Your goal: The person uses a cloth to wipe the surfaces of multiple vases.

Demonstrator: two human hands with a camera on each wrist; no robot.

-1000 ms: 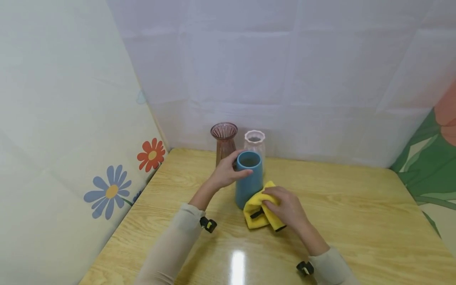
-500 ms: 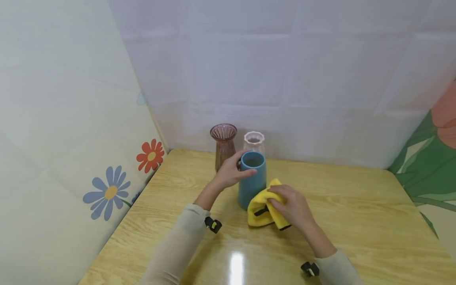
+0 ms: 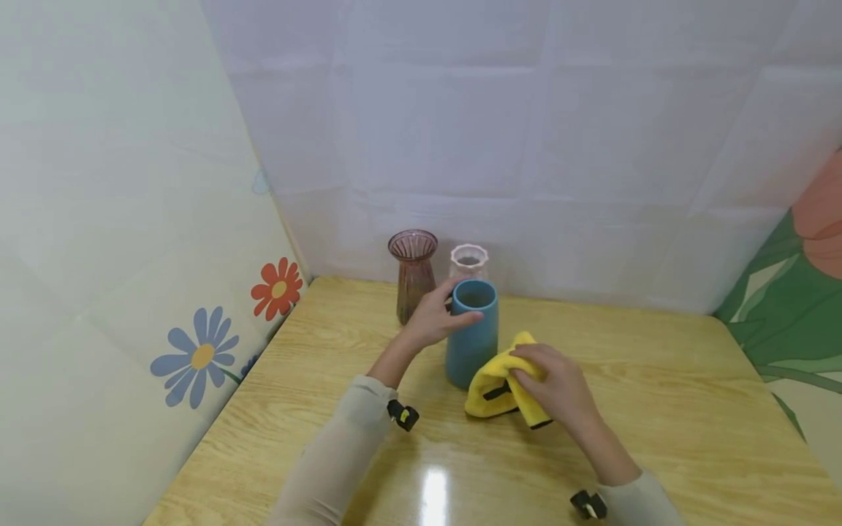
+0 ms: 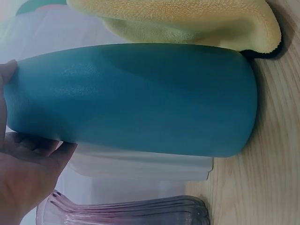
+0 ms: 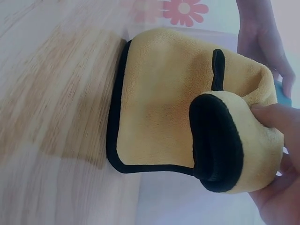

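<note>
A tall blue vase (image 3: 472,347) stands upright on the table. My left hand (image 3: 430,319) grips it around the neck, just below the rim, with the thumb across the near side. A yellow plush cloth (image 3: 503,365) with black edging is pinched between the thumb and fingers of my right hand (image 3: 555,383). The cloth hangs folded beside the vase's lower right side. In the left wrist view the cloth (image 4: 187,18) lies against the vase wall (image 4: 136,101). The right wrist view shows the cloth (image 5: 159,103) drooping to the wooden tabletop, its folded corner near my thumb.
Behind my left hand stands a pinkish ribbed glass vase (image 3: 416,285). A pale vase (image 3: 460,270) with a scalloped rim is directly behind the blue one, partly hidden. White sheeting (image 3: 427,146) hangs at the table's back edge, with flower-printed cloth (image 3: 204,354) at the left.
The blue vase has shifted a little to the right, with my left hand on it. My right hand and the yellow cloth have moved right as well. The other vases stay put.
</note>
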